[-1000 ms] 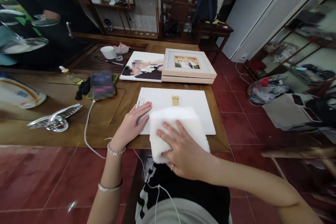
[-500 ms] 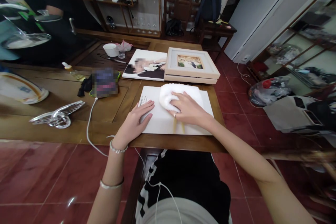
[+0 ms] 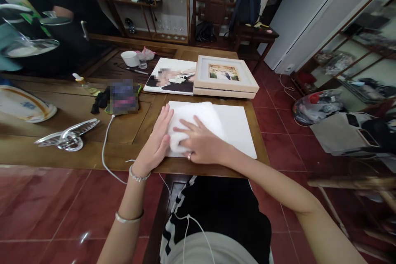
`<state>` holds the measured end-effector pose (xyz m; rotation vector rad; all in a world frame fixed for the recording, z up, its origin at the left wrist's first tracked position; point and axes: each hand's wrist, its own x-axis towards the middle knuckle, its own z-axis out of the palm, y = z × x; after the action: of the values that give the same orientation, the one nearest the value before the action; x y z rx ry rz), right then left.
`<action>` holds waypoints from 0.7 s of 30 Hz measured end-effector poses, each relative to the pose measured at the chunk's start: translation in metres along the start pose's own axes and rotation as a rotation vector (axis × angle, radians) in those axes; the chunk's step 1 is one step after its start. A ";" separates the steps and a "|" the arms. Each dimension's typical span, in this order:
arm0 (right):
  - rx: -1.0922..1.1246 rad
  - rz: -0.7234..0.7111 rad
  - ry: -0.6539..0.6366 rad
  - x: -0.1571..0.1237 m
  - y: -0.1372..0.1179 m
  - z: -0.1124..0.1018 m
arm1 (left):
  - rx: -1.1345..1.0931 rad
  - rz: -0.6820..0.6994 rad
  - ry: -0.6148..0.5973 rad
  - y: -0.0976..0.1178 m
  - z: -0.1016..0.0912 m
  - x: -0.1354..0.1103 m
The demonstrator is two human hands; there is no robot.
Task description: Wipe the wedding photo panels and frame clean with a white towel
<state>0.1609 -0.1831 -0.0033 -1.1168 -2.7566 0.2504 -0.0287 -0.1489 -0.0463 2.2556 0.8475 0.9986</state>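
At the center of the frame, a white fluffy cloth (image 3: 193, 112) lies on the left part of a white board (image 3: 238, 132), which sits near the front edge of the wooden table (image 3: 145, 123). The right hand (image 3: 202, 139) presses onto the cloth from above, fingers spread; whether its thumb grips the fabric is hidden from view. The left hand (image 3: 159, 138) lies flat along the board's left edge, fingers straight and holding nothing, right next to the cloth. Behind the board, a portrait panel (image 3: 182, 80) lies beside a pale framed picture (image 3: 224, 73) stacked on another frame. Left of center, a silver claw clip (image 3: 68, 135) rests near a white cable (image 3: 107, 154) plugged into a green-edged phone (image 3: 122, 97); a small dropper bottle (image 3: 86, 86) lies beyond them. A white cup (image 3: 130, 58) stands farther back. At upper center, a dark backpack (image 3: 248, 4) sits beside a carved wooden chair (image 3: 216, 4).
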 end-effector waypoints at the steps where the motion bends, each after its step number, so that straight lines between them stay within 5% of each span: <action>1: 0.012 -0.054 -0.009 -0.005 -0.007 0.000 | -0.001 -0.001 0.002 0.000 0.000 0.000; 6: 0.086 -0.190 -0.090 -0.035 -0.034 -0.005 | -0.005 -0.018 0.024 -0.001 0.000 -0.001; 10: 0.152 -0.180 -0.116 -0.051 -0.032 -0.021 | 0.024 -0.038 -0.074 -0.003 -0.001 -0.002; 14: 0.145 -0.054 -0.048 -0.050 -0.013 -0.035 | 0.106 -0.090 -0.133 -0.005 0.000 -0.001; 21: 0.036 0.287 0.090 -0.023 0.011 -0.049 | 0.124 -0.134 -0.065 -0.006 0.002 0.001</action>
<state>0.1947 -0.1862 0.0397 -1.4744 -2.4985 0.2746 -0.0283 -0.1448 -0.0513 2.2860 1.0427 0.8283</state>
